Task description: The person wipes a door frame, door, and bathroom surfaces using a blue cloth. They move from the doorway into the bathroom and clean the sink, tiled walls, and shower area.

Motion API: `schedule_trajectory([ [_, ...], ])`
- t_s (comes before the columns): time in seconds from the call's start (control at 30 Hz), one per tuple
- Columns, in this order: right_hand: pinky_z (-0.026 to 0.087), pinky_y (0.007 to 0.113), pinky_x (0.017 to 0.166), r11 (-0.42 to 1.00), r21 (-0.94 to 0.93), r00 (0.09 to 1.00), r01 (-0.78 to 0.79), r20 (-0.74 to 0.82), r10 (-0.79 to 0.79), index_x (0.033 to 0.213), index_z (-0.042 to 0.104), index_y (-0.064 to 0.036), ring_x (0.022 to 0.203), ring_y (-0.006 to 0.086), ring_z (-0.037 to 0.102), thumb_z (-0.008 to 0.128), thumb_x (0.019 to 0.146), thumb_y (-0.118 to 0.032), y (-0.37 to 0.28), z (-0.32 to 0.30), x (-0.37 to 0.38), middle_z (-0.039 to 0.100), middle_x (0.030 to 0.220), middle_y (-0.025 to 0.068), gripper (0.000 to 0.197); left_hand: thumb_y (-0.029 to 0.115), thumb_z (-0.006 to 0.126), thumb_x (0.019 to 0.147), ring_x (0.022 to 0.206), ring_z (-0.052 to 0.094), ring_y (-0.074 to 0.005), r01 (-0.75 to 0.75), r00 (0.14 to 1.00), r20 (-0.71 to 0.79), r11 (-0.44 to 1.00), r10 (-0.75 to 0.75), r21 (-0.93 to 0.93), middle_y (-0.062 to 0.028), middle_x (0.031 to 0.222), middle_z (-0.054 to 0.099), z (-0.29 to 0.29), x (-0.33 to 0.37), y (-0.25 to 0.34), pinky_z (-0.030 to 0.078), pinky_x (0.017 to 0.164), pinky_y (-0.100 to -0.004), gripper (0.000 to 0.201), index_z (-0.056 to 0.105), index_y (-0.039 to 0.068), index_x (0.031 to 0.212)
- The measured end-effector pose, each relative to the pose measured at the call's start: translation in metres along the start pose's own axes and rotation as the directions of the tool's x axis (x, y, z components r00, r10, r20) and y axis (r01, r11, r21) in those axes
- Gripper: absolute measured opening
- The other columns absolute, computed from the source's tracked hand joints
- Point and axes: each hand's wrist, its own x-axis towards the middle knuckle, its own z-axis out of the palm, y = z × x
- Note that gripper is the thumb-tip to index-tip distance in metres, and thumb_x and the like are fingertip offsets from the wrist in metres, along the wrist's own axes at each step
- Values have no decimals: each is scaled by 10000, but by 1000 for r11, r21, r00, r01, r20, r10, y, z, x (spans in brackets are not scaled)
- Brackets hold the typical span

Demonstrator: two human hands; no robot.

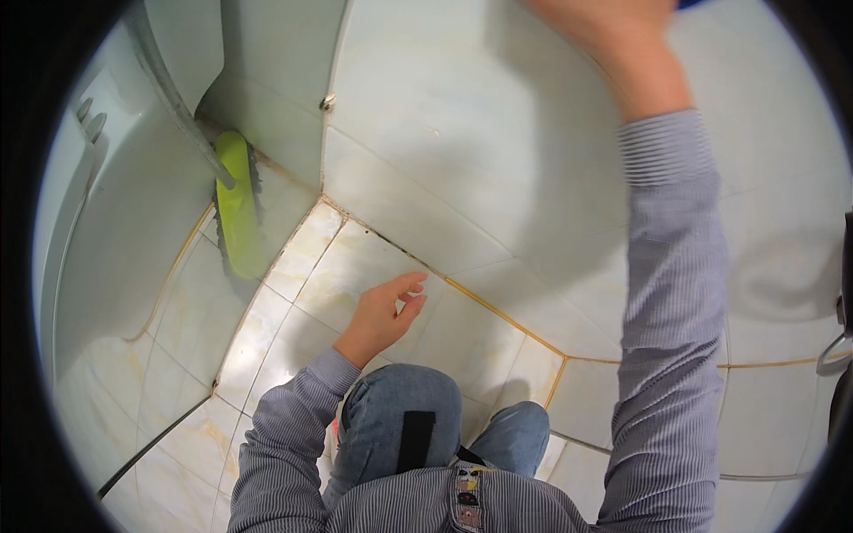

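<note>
My left hand hovers over the floor tiles close to the foot of the wall, above my bent knee. Its fingers are loosely curled, the thumb stands apart from them, and nothing is in it. At the top edge my right hand is stretched up along the pale tiled wall. Its fingers are cut off by the frame, so whether they hold anything is hidden. A small bit of something dark blue shows beside it, too little to name.
Behind a glass-like panel at left leans a lime-green floor brush with a grey handle. A white curved fixture stands beyond it. Yellowed grout runs where wall meets floor. A metal ring on a dark object is at far right.
</note>
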Motion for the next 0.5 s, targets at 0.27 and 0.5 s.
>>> schedule_trajectory([
  [0.27, 307, 333, 1061, 835, 461, 639, 300, 553, -534, 1127, 599, -47, 1305, 260, 334, 531, 780, -109, -142, 18, -128, 454, 1340, 86, 359, 135, 602, 832, 747, 646, -190, 57, 997, -57, 998, -55, 17, -115, 909, 665, -21, -20, -19, 476, 537, -273, 305, 583, 67, 1128],
  [0.5, 374, 293, 1001, 892, 447, 724, -60, 635, -270, 1083, 620, -141, 1253, 189, 410, 548, 783, -105, -68, -68, -184, 481, 1317, 8, 310, 112, 596, 830, 765, 644, -162, -70, 997, 38, 994, 67, 79, -96, 931, 667, -9, 13, 9, 469, 536, -256, 286, 596, 65, 1112],
])
